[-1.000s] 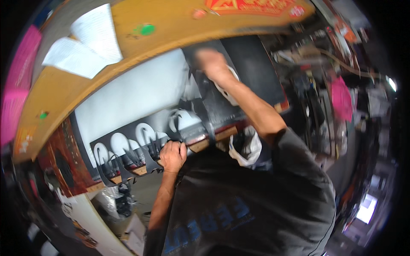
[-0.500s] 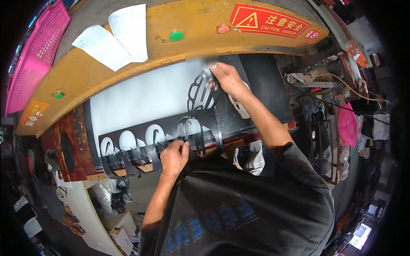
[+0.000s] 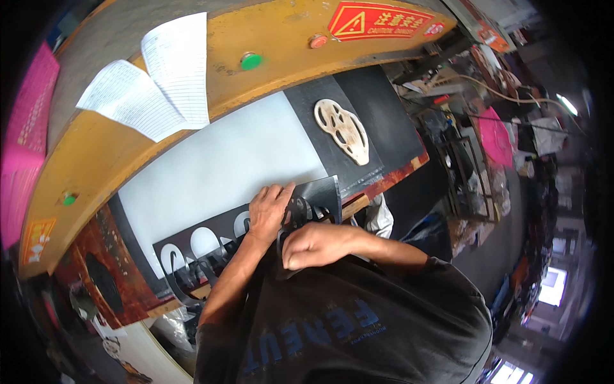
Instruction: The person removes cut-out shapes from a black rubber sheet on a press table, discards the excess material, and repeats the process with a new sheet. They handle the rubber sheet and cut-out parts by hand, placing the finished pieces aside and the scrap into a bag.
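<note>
I'm seeing pale light washing over the white sheet, nearly glaring, while the dark shirt is swallowing detail. A tube lamp and a bright panel are burning out on the right. The fingers are showing fairly crisply; outer edges are bowing into blackness, the pink basket blurring.

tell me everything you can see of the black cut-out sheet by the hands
The black sheet looks thin, smooth and flexible, with a row of rounded openings, white showing through some. It lies along the near edge of the white board, loops and strips drooping over. The left hand rests on it; the right hand is curled at its near side, any hold hidden.
</note>
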Demonstrator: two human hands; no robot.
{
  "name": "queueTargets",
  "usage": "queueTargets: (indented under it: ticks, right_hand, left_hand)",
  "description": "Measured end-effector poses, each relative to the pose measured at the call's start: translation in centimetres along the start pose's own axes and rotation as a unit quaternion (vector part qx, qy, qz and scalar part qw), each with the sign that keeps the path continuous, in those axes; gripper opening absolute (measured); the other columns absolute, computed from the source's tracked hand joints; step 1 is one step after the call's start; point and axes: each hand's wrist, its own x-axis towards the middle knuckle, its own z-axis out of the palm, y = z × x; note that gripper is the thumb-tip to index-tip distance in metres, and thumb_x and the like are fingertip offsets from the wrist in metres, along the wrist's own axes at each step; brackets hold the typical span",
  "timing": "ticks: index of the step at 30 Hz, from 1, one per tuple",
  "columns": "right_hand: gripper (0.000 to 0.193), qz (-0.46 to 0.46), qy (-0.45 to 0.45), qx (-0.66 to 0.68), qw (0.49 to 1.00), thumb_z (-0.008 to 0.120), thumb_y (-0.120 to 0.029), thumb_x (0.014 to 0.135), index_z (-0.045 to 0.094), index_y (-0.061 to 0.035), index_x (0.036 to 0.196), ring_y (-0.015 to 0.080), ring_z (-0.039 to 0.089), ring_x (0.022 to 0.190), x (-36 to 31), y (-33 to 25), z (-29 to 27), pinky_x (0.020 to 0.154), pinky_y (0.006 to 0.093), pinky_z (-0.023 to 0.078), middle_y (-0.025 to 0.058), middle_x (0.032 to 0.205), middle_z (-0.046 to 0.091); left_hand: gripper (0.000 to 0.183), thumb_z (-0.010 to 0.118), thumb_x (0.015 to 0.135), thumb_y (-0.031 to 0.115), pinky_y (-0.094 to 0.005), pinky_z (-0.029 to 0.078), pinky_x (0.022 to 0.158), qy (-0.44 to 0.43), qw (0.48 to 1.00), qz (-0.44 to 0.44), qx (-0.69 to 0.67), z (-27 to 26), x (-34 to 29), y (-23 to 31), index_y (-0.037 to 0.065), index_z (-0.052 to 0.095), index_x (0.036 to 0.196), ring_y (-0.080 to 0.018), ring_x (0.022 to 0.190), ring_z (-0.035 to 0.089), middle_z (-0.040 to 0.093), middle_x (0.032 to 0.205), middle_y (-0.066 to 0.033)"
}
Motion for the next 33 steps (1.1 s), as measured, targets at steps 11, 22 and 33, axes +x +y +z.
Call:
queueTargets:
  ticks: [11, 22, 33]
  right_hand:
    - [0.036, 0.371, 0.339, -0.17, 0.848, 0.075, -0.04, 0.099, 0.08, -0.0046, 0.099, 0.0375, 0.074, 0.084, -1.2, 7.1, -5.1, 0.078, 0.0459, 0.056, 0.02, 0.085, 0.075]
    - [0.024, 0.091, 0.321, -0.541, 0.772, 0.071, -0.014, 0.091, 0.08, -0.0069, 0.112, 0.0381, 0.071, 0.109, 1.2, 6.2, -4.2, 0.094, 0.0467, 0.055, 0.0143, 0.117, 0.075]
    - [0.014, 0.198, 0.166, -0.006, 0.966, 0.078, -0.009, 0.094, 0.078, -0.0001, 0.106, 0.0105, 0.064, 0.082, -0.3, 6.4, -1.5, 0.076, 0.0313, 0.054, 0.0018, 0.089, 0.074]
  left_hand:
    - [0.048, 0.074, 0.077, 0.004, -0.0422, 0.056, 0.068, 0.027, 0.984, 0.129, -0.12, -1.0, -0.3, -0.8, 0.002, 0.074, 0.124, -0.0296, 0.083, 0.067, 0.065, 0.095, -0.0077]
    - [0.019, 0.078, 0.089, 0.01, -0.0441, 0.057, 0.083, -0.057, 0.98, -0.066, -0.177, -3.7, -4.3, -1.8, 0.005, 0.071, 0.106, -0.0345, 0.093, 0.069, 0.072, 0.103, -0.0125]
    - [0.013, 0.071, 0.101, 0.011, -0.027, 0.055, 0.073, -0.038, 0.913, -0.277, -0.298, -1.8, -4.9, -0.2, -0.002, 0.072, 0.105, -0.0084, 0.078, 0.067, 0.073, 0.086, -0.002]
